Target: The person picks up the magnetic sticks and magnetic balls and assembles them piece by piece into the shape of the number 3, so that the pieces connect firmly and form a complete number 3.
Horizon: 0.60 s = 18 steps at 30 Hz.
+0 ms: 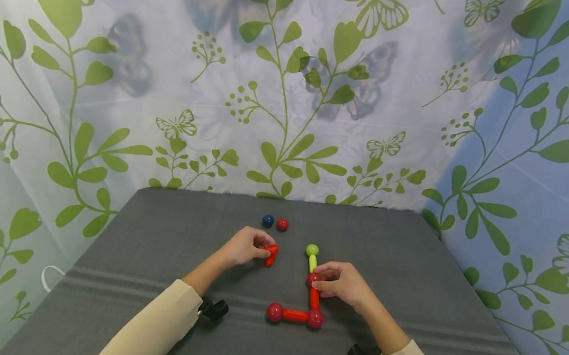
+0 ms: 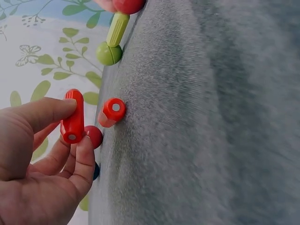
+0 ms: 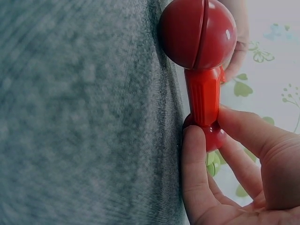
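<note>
My left hand (image 1: pixel 249 246) pinches a red rod (image 2: pixel 73 117) between thumb and fingers, raised off the grey cloth. Just beyond it, a second red rod (image 2: pixel 112 111) rests on the cloth, end toward the left wrist camera. To the right lies a joined L-shaped chain: a green ball (image 1: pixel 312 250), a green rod (image 1: pixel 312 263), a red ball (image 1: pixel 313 279), a red rod (image 1: pixel 314 299), a corner red ball (image 1: pixel 315 318), another red rod (image 1: pixel 295 315) and an end red ball (image 1: pixel 275 312). With thumb and fingers my right hand (image 1: pixel 343 284) grips the chain's middle red ball.
Behind the left hand, a loose blue ball (image 1: pixel 268 220) and a loose red ball (image 1: pixel 283 224) sit side by side. Grey cloth (image 1: pixel 192 210) covers the table, and a leaf-patterned curtain (image 1: pixel 288 93) hangs along its back and sides.
</note>
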Motion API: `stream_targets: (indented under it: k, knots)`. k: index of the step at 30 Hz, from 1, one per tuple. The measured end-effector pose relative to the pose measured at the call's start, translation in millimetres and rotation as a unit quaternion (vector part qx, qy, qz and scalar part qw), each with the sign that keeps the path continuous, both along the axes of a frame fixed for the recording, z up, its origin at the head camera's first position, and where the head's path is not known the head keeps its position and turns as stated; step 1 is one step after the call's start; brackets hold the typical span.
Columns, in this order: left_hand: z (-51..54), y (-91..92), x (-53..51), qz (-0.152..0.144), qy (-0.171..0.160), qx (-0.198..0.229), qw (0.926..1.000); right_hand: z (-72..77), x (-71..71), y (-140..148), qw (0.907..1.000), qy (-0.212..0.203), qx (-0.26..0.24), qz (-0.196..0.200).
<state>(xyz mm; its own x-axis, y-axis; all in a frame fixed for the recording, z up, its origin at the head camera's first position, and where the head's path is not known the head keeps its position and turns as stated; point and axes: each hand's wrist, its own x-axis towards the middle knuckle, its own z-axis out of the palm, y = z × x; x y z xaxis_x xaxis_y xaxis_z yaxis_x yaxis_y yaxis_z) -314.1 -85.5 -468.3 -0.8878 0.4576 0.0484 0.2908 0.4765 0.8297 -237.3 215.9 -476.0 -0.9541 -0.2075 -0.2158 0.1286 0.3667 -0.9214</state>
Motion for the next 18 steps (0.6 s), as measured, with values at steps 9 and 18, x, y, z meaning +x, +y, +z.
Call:
stream_targets:
  k: [9,18]
  knots:
    - [2.1,11.9,-10.3,-0.005,-0.011,0.001,0.9999,0.1,-0.1,-1.1,1.0000,-0.001,0.007,-0.004]
    - [0.9,27.1,-22.1,-0.020,-0.007,0.009,0.9997,-0.7,-1.4,-0.4,1.0000,-0.001,0.004,-0.004]
